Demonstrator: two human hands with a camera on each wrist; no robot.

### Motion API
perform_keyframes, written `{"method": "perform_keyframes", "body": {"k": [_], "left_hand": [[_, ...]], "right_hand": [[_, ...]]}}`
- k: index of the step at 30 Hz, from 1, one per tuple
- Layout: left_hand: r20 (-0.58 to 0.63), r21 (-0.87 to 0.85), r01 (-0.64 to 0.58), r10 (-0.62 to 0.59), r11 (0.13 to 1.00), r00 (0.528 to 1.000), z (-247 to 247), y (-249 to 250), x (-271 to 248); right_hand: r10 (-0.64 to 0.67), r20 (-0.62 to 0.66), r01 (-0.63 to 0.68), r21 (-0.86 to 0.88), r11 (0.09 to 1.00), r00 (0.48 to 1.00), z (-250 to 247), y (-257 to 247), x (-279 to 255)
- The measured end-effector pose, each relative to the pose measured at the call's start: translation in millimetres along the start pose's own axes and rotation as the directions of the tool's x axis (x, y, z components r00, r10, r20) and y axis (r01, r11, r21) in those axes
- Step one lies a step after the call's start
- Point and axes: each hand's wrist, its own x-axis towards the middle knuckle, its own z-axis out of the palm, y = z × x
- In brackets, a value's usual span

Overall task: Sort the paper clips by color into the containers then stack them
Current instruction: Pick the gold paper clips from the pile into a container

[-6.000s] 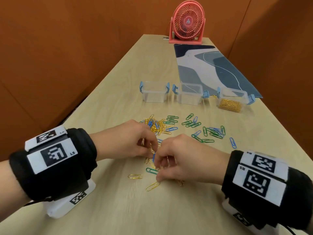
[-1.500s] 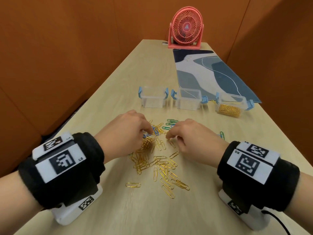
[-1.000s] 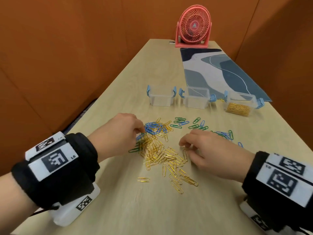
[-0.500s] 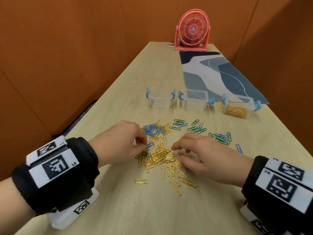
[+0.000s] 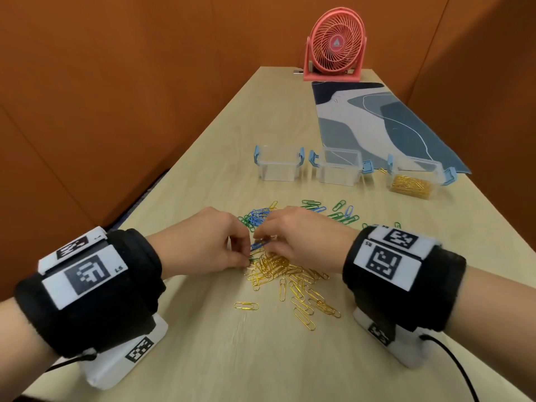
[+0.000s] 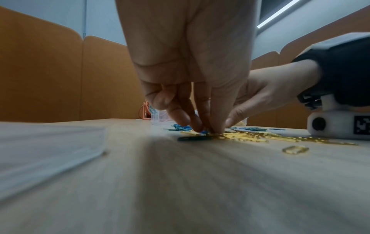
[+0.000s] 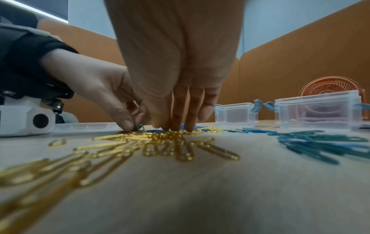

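Observation:
Gold paper clips (image 5: 278,274) lie heaped in front of me, with blue and green clips (image 5: 343,213) scattered beyond them. My left hand (image 5: 246,256) pinches a green clip (image 7: 139,127) between thumb and fingers at the pile's left edge. The fingers of my right hand (image 5: 259,237) point straight down, and their tips (image 7: 176,126) press on the gold and blue clips right beside the left hand. Three clear containers with blue latches stand further back: the left one (image 5: 278,166) and the middle one (image 5: 338,169) look empty, and the right one (image 5: 414,181) holds gold clips.
A clear flat lid (image 6: 50,150) lies on the table by my left wrist. A patterned blue mat (image 5: 377,123) and a pink fan (image 5: 335,44) sit at the far end. Orange walls close in both sides of the narrow table.
My right hand has moved left and forward to meet the left hand at the pile's top. The left fingers have closed into a pinch. Since 6 s ago, more gold clips lie heaped near me.

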Motion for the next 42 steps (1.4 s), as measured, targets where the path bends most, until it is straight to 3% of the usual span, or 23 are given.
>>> {"method": "perform_keyframes", "body": {"k": [4, 8, 11, 15, 20, 22, 31, 34, 37, 42], "left_hand": [[-0.139, 0.001, 0.056, -0.056, 0.998, 0.989, 0.4, -1.1, 0.8], [-0.309, 0.008, 0.124, -0.116, 0.992, 0.944, -0.6, -6.4, 6.6], [-0.357, 0.005, 0.21, -0.194, 0.978, 0.914, -3.8, -15.0, 10.3], [-0.299, 0.069, 0.219, -0.189, 0.973, 0.935, -6.4, -29.5, 7.0], [-0.074, 0.163, 0.012, 0.0, 0.987, 0.997, -3.9, -16.5, -8.3], [0.016, 0.13, -0.011, 0.009, 0.991, 1.0, -5.1, -14.5, -10.5], [0.115, 0.025, 0.002, -0.005, 1.0, 0.993, -18.6, -24.5, -5.1], [0.156, 0.016, 0.009, -0.011, 1.0, 0.988, -16.4, -24.0, -3.4], [0.162, 0.034, 0.019, -0.024, 0.999, 0.986, -13.1, -22.1, -2.5], [0.115, 0.015, 0.044, -0.046, 0.999, 0.992, -10.6, -17.6, -1.5]], "right_hand": [[0.019, -0.002, -0.019, -0.018, 1.0, 1.0, -1.1, 0.1, 2.2], [0.008, -0.039, -0.01, -0.04, 0.999, 0.999, -0.4, -0.8, 1.2], [0.008, -0.059, -0.012, -0.061, 0.998, 0.998, 1.1, -0.9, 1.1], [0.005, -0.084, -0.01, -0.061, 0.998, 0.996, -0.3, -2.0, 0.1], [-0.015, -0.062, 0.009, -0.107, 0.994, 0.998, -1.5, -5.5, 0.1], [-0.017, -0.049, 0.011, -0.124, 0.992, 0.999, -0.7, -6.0, 0.3], [-0.046, -0.111, 0.022, -0.207, 0.978, 0.993, 1.7, -6.0, 1.2], [0.03, -0.203, -0.062, -0.154, 0.986, 0.979, -1.0, -3.5, -0.4], [0.193, -0.316, -0.21, -0.021, 0.977, 0.929, -1.8, 0.4, -0.5], [0.375, -0.344, -0.353, 0.127, 0.927, 0.861, -0.4, 6.4, 0.5]]}}
